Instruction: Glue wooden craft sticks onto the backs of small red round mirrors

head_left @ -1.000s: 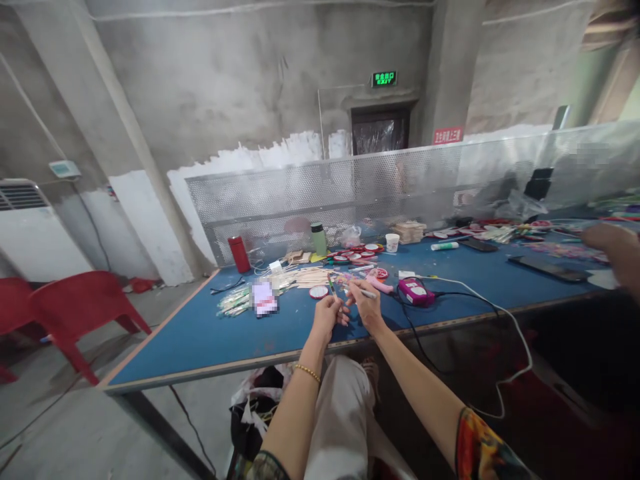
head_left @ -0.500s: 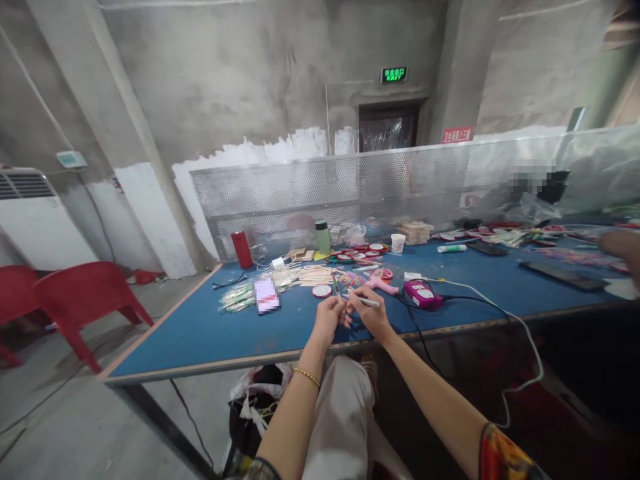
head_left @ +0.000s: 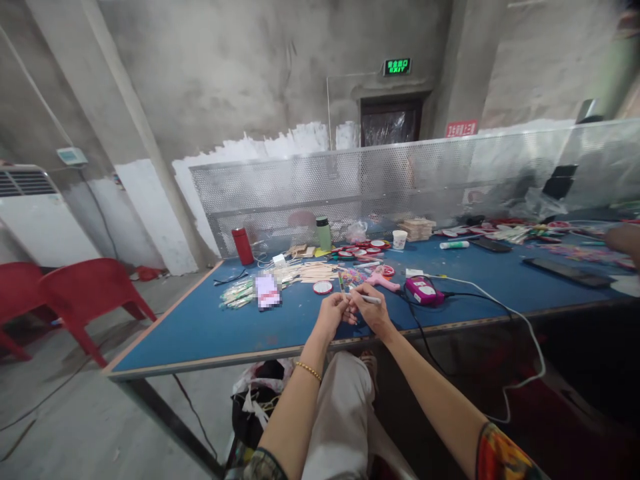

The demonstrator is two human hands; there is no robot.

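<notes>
Bare concrete walls are closing in the room, with a green exit sign [head_left: 397, 66] glowing over a dark doorway. A long blue counter [head_left: 210, 327] is running across the view, and a perforated metal screen [head_left: 300, 193] is standing along its far edge.

Over the near edge of the counter, the person's two hands are meeting fingertip to fingertip. The left hand [head_left: 334, 312] is curling shut, pinching the lower end of a thin green stick [head_left: 341, 284] that is pointing up and away. A gold bracelet [head_left: 307, 371] is sitting on that wrist. The right hand [head_left: 373, 308] is closing on a white pen-like tool [head_left: 371, 300], which is lying almost level and sticking out to the right.

Just beyond the hands, a round red and white disc [head_left: 323, 287] and a pink glue gun [head_left: 383, 283] are lying on the counter. A magenta box [head_left: 423, 291] is sitting right of the glue gun. A pile of wooden sticks [head_left: 315, 273] is lying further back, and a red flask [head_left: 243, 246] and a green bottle [head_left: 324, 233] are standing near the screen.

At the right edge, another person's hand [head_left: 625, 239] is reaching in. A red chair [head_left: 90, 297] is standing on the floor to the left.
</notes>
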